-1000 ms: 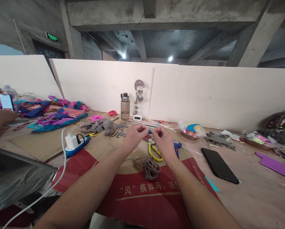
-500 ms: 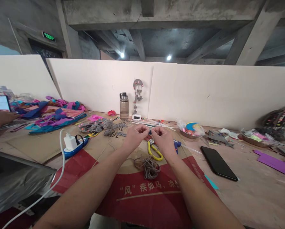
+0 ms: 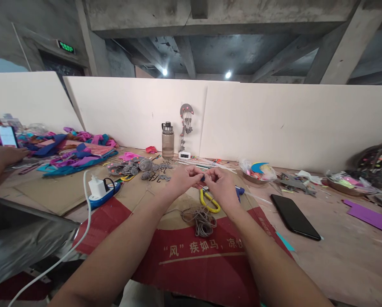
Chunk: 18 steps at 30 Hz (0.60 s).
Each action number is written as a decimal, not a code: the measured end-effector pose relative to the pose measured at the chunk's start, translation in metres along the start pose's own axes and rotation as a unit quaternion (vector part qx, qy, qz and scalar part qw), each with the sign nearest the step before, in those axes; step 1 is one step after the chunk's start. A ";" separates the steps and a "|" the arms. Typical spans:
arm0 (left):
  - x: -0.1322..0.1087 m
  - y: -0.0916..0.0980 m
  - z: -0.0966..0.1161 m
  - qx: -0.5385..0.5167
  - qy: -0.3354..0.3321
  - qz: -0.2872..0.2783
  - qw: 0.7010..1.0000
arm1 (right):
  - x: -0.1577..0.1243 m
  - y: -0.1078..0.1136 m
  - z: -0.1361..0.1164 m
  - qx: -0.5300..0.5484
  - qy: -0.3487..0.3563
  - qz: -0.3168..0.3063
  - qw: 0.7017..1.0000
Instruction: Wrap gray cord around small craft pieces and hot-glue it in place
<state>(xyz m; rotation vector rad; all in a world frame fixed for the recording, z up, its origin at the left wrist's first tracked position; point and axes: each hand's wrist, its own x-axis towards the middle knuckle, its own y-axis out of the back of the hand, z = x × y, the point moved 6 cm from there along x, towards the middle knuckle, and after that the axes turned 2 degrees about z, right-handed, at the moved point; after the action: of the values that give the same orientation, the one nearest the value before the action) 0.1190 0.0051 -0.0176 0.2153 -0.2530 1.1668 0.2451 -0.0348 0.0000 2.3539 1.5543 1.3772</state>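
My left hand (image 3: 185,182) and my right hand (image 3: 220,184) meet above the cardboard sheet, fingertips pinched together. Between them is a small dark blue piece (image 3: 203,177), held by both; its shape is mostly hidden by the fingers. Just below my hands lie yellow-handled scissors (image 3: 211,204), partly covered by my right hand. A tangle of grey cord (image 3: 204,224) rests nearer to me on the red and brown cardboard (image 3: 206,273). The blue end of a tool (image 3: 240,192) shows beside my right wrist.
A bottle (image 3: 168,143) and small clock (image 3: 184,156) stand at the back. Left are a power strip (image 3: 105,197), coloured scraps (image 3: 79,155) and another person's hand (image 3: 5,157). A black phone (image 3: 295,216), a bowl (image 3: 258,177) and a purple sheet (image 3: 370,217) lie right.
The view has shifted slightly. Both hands stay together, with the fingers turned a little around the small piece, which now looks darker blue.
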 end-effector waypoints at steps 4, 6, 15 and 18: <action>0.001 0.002 0.002 0.017 -0.021 0.032 0.999 | -0.003 -0.003 -0.003 0.008 0.024 -0.011 1.000; 0.001 0.005 0.003 0.011 -0.026 0.052 0.998 | -0.005 -0.003 -0.003 0.026 0.023 -0.007 0.999; -0.002 0.013 0.011 0.068 -0.086 0.116 0.987 | -0.010 -0.012 0.002 0.107 -0.029 -0.004 0.994; 0.004 0.025 0.005 0.039 -0.095 0.152 0.983 | -0.014 -0.018 -0.002 0.097 -0.001 -0.027 0.995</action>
<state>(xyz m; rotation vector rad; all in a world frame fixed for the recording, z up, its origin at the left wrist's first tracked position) 0.0966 0.0162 -0.0105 0.3678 -0.4188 1.4617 0.2284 -0.0372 -0.0158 2.3943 1.8129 1.2665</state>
